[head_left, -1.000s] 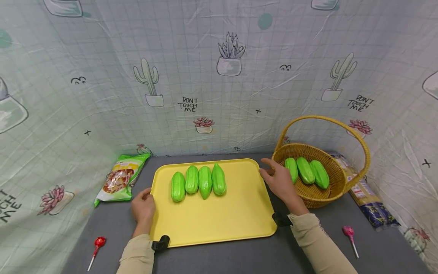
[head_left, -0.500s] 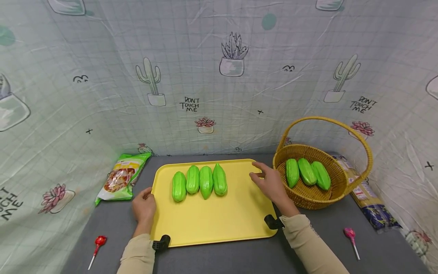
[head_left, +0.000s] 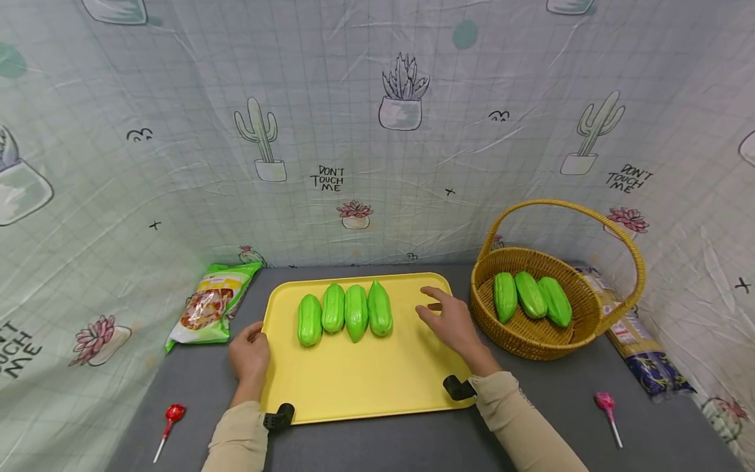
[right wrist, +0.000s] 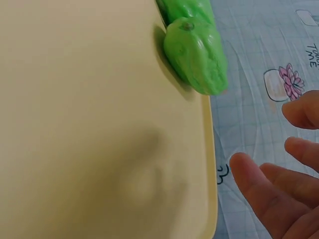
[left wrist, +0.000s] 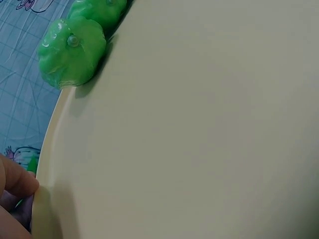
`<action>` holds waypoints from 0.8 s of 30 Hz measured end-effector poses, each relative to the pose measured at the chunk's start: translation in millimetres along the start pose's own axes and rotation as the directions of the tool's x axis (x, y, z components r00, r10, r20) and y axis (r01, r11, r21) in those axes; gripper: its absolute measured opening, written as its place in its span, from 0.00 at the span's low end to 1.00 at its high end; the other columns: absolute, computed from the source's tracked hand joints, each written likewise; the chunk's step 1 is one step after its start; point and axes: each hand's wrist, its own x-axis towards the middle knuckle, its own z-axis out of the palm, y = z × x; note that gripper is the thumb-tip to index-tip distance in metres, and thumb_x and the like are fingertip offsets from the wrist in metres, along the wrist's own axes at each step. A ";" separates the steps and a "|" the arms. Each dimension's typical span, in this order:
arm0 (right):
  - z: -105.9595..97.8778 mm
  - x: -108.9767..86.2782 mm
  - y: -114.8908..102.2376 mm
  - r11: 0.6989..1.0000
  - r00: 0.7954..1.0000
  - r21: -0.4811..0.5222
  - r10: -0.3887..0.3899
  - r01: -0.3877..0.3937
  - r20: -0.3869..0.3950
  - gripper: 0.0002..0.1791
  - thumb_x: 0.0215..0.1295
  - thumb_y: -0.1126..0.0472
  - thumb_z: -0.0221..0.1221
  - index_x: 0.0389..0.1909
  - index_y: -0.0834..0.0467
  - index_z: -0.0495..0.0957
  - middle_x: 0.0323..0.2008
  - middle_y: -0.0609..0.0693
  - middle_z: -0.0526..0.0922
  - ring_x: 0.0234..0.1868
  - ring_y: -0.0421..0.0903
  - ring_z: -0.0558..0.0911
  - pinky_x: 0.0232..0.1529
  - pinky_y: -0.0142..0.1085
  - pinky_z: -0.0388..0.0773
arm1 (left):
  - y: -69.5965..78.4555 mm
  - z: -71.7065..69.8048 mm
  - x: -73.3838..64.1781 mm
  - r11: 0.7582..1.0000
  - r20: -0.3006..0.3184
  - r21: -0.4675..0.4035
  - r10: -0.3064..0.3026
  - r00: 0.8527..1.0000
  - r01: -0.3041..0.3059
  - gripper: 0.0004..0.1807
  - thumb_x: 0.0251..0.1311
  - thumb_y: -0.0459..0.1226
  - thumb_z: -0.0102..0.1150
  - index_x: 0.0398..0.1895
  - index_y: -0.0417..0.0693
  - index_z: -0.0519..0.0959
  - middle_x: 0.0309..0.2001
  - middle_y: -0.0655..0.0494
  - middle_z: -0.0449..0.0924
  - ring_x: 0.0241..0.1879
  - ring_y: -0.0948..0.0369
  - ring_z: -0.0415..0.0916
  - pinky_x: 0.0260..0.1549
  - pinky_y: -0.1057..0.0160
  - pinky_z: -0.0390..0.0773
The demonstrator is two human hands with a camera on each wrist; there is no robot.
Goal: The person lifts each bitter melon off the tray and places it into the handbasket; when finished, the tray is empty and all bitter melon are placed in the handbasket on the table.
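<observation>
Several glossy green ribbed fruits [head_left: 356, 313], papaya-like in shape, lie side by side on a yellow tray [head_left: 366, 387]. My left hand [head_left: 250, 354] holds the tray's left rim with its fingertips; the left wrist view shows the fingers [left wrist: 20, 179] at that rim. Over the right part of the tray hovers my right hand [head_left: 453, 324], fingers spread apart and holding nothing. The right wrist view has the same hand [right wrist: 284, 194] apart from the nearest green fruit [right wrist: 197, 57]. A brown wicker basket [head_left: 498, 337] with a tall handle contains 3 more such fruits.
A green snack bag [head_left: 209, 305] lies left of the tray. Behind the basket is a long pasta packet [head_left: 639, 354]. A red lollipop [head_left: 174, 413] lies at front left, a pink one [head_left: 604, 401] at front right. A printed cloth hangs behind the grey table.
My right hand has moved left from the basket's rim to over the right part of the tray. My left hand stays at the tray's left rim, and the fruits have not moved.
</observation>
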 end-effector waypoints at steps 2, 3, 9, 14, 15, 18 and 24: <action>3.4 0.4 -0.7 1.000 1.000 -0.004 0.005 -0.005 -0.004 0.26 0.70 0.54 0.62 0.67 0.56 0.76 0.64 0.63 0.80 0.57 0.62 0.85 0.46 0.51 0.86 | -0.1 0.3 0.1 1.000 -0.003 0.000 -0.002 1.000 0.002 0.22 0.70 0.31 0.42 0.61 0.36 0.80 0.57 0.33 0.81 0.56 0.41 0.77 0.55 0.43 0.74; 4.9 0.6 -1.0 1.000 1.000 -0.005 0.007 -0.007 -0.005 0.26 0.70 0.54 0.62 0.67 0.55 0.76 0.64 0.63 0.80 0.57 0.62 0.85 0.48 0.52 0.85 | -0.2 0.4 0.3 1.000 -0.004 0.001 -0.004 1.000 0.004 0.22 0.70 0.31 0.42 0.60 0.36 0.80 0.57 0.33 0.81 0.56 0.41 0.77 0.56 0.43 0.74; 12.6 0.8 -3.4 1.000 1.000 0.009 0.030 -0.030 0.005 0.26 0.69 0.55 0.63 0.67 0.55 0.76 0.67 0.61 0.77 0.59 0.63 0.83 0.50 0.55 0.84 | 0.3 0.7 0.6 1.000 -0.007 -0.003 -0.008 1.000 0.008 0.22 0.70 0.30 0.42 0.60 0.36 0.80 0.57 0.33 0.81 0.57 0.41 0.77 0.56 0.43 0.74; 19.4 2.6 -4.1 0.999 0.999 0.012 0.045 -0.046 0.014 0.28 0.68 0.55 0.64 0.67 0.57 0.75 0.69 0.61 0.74 0.60 0.64 0.83 0.50 0.54 0.84 | 0.7 0.7 0.4 1.000 -0.004 -0.005 -0.004 1.000 0.004 0.22 0.70 0.30 0.42 0.61 0.36 0.80 0.58 0.33 0.80 0.58 0.41 0.77 0.57 0.43 0.75; 20.8 3.2 -3.9 0.999 0.999 0.010 0.044 -0.044 0.012 0.28 0.68 0.55 0.64 0.67 0.58 0.75 0.69 0.62 0.74 0.60 0.64 0.83 0.50 0.53 0.84 | 0.7 0.6 0.3 1.000 -0.003 -0.004 -0.005 1.000 0.005 0.22 0.70 0.30 0.42 0.61 0.36 0.80 0.58 0.33 0.80 0.58 0.41 0.77 0.57 0.43 0.75; 23.8 4.6 -4.3 0.998 0.998 0.014 0.055 -0.055 0.007 0.27 0.68 0.55 0.64 0.67 0.57 0.76 0.69 0.61 0.75 0.60 0.64 0.83 0.50 0.53 0.84 | 0.4 0.6 0.1 1.000 -0.001 -0.005 -0.011 1.000 0.011 0.22 0.71 0.30 0.42 0.61 0.36 0.80 0.58 0.33 0.80 0.58 0.41 0.77 0.57 0.43 0.75; 26.3 5.2 -8.7 0.997 0.997 0.038 0.073 -0.074 0.025 0.29 0.68 0.55 0.64 0.69 0.55 0.74 0.70 0.61 0.74 0.61 0.64 0.82 0.51 0.54 0.84 | 0.6 0.5 0.3 1.000 0.006 -0.013 -0.017 1.000 0.017 0.22 0.71 0.31 0.42 0.62 0.36 0.80 0.59 0.33 0.80 0.58 0.41 0.76 0.57 0.43 0.74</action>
